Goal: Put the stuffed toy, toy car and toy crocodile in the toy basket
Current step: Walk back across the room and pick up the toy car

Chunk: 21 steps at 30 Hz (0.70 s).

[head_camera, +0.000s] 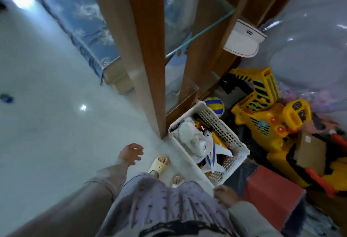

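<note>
Basket (221, 124) white, perforated plastic, on floor (56, 124) against wooden post (142, 58), just right of feet; looks light, stiff, rims good to grab. Already holds white plush, probably the stuffed toy (189, 135), soft, squashy, grabbable anywhere by the body, no breakage risk. Also in there white plane toy (211, 154) with blue stripes, plus yellow bits underneath, too blurred to name. Small blue thing (6, 98) far left on floor, well apart from basket, maybe the toy car; if so hard, light, smooth, may roll, best pinched across the sides. Crocodile not seen anywhere; can't tell whether buried in basket or out of frame. Judged: plush step done, car likely next, croc unknown. Left hand (130, 154) out over bare floor, fingers spread and a bit curled, holding nothing, touching nothing. Right hand (224, 195) low by near corner of basket, fingers loosely curled, nothing visible in it; touching the rim or just beside it, can't tell, too blurry. Other clutter: yellow ride-on digger (266, 116) right of basket, ball (215, 105) behind basket, red box (272, 195) near right hand, slipper (159, 164) on left foot. Whole frame motion-blurred, fine detail unreliable.
</note>
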### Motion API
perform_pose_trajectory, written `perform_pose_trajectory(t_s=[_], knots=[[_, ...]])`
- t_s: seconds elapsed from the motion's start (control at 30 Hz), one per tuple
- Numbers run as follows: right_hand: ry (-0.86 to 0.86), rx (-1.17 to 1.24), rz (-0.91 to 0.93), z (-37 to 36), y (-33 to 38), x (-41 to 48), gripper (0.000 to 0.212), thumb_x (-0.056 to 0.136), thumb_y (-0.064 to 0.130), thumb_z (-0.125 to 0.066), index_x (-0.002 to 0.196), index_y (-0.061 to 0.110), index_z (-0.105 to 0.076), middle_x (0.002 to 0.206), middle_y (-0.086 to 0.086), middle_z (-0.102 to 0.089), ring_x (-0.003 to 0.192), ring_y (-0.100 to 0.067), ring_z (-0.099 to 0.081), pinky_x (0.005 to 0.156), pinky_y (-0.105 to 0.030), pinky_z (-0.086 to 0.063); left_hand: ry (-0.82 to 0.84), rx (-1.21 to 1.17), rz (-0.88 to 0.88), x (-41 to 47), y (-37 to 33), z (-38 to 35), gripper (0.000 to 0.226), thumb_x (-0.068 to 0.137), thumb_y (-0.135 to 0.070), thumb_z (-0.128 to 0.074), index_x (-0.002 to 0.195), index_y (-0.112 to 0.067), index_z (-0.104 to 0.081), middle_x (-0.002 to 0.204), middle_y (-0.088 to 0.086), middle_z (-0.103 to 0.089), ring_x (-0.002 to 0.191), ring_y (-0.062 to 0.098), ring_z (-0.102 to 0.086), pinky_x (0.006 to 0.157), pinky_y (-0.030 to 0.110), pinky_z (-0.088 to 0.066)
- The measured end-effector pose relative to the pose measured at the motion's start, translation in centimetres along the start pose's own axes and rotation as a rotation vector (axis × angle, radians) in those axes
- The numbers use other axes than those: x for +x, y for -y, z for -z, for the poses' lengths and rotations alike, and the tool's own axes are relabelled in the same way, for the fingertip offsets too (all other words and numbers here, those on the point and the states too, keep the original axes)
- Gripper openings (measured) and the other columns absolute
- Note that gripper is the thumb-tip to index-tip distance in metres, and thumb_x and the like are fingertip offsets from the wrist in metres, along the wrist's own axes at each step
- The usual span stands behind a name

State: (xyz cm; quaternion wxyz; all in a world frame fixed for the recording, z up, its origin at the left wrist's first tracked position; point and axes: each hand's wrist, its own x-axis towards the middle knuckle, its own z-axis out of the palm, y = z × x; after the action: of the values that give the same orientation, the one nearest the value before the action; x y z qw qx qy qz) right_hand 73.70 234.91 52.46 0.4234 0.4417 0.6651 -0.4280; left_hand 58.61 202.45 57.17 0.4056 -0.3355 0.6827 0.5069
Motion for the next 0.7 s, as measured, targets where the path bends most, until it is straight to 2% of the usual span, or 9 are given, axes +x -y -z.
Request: perform_pose_trajectory(t_s=[0.1, 0.23, 0.33, 0.43, 0.53, 0.6, 0.7], knots=[[-0.012, -0.114, 0.079, 2.8, 0.6, 1.1, 0.017, 0.087, -0.003, -0.051, 0.076, 0.009, -0.056, 0.063, -0.012, -0.051, 0.051, -0.019, -0.044, 0.050, -0.027, -0.030, -0.081, -0.017, 0.062, -2.1, 7.1, -0.5, 0.016, 0.095, -0.009, -0.043, 0.083, -0.013, -0.054, 0.074, 0.003, -0.056, 0.058, 0.018, -0.050, 0.055, 0.021, -0.031], [-0.004, -0.251, 0.081, 4.8, 1.1, 2.3, 0.030, 0.091, -0.007, -0.045, 0.064, 0.006, -0.045, 0.060, -0.011, -0.041, 0.031, -0.014, -0.041, 0.034, -0.016, -0.029, -0.189, -0.177, 0.160, -5.3, 17.5, -2.1, 0.010, 0.092, -0.001, -0.046, 0.093, -0.005, -0.056, 0.069, 0.007, -0.054, 0.057, 0.019, -0.048, 0.053, 0.021, -0.030], [0.059, -0.380, 0.104, 4.0, 2.8, 2.9, 0.030, 0.088, -0.008, -0.045, 0.062, 0.006, -0.043, 0.063, -0.011, -0.039, 0.047, -0.019, -0.038, 0.049, -0.026, -0.027, -0.298, -0.384, 0.230, -7.9, 23.7, -3.5, 0.012, 0.090, 0.004, -0.047, 0.091, -0.003, -0.057, 0.067, 0.009, -0.054, 0.058, 0.019, -0.046, 0.053, 0.020, -0.030], [0.136, -0.541, 0.146, 0.8, 5.3, 2.9, 0.016, 0.090, -0.004, -0.048, 0.076, 0.001, -0.053, 0.070, -0.013, -0.046, 0.054, -0.022, -0.040, 0.052, -0.027, -0.029, -0.331, -0.561, 0.326, -10.3, 28.3, -4.5, 0.012, 0.089, 0.003, -0.048, 0.089, -0.005, -0.057, 0.071, 0.010, -0.055, 0.060, 0.020, -0.047, 0.058, 0.021, -0.032], [0.195, -0.620, 0.231, -3.5, 8.0, 2.4, 0.012, 0.091, -0.004, -0.046, 0.098, 0.000, -0.055, 0.070, -0.013, -0.050, 0.055, -0.020, -0.043, 0.044, -0.021, -0.034, -0.380, -0.606, 0.388, -11.7, 31.7, -5.8, 0.012, 0.089, 0.001, -0.048, 0.090, -0.003, -0.059, 0.075, 0.011, -0.056, 0.060, 0.020, -0.047, 0.057, 0.022, -0.035], [0.246, -0.678, 0.263, -6.6, 9.9, 1.3, 0.015, 0.092, -0.003, -0.046, 0.103, 0.004, -0.052, 0.079, -0.016, -0.053, 0.059, -0.020, -0.045, 0.044, -0.021, -0.035, -0.421, -0.587, 0.391, -12.1, 33.2, -6.7, 0.012, 0.089, 0.000, -0.049, 0.088, -0.001, -0.062, 0.087, 0.014, -0.061, 0.063, 0.019, -0.049, 0.057, 0.023, -0.037], [0.277, -0.788, 0.327, -10.8, 12.6, -0.1, 0.019, 0.092, -0.001, -0.045, 0.109, 0.004, -0.053, 0.086, -0.016, -0.055, 0.063, -0.021, -0.049, 0.054, -0.027, -0.036, -0.435, -0.536, 0.401, -12.3, 34.4, -7.3, 0.024, 0.092, -0.004, -0.048, 0.106, 0.007, -0.065, 0.115, 0.021, -0.064, 0.086, 0.021, -0.053, 0.075, 0.025, -0.037]])
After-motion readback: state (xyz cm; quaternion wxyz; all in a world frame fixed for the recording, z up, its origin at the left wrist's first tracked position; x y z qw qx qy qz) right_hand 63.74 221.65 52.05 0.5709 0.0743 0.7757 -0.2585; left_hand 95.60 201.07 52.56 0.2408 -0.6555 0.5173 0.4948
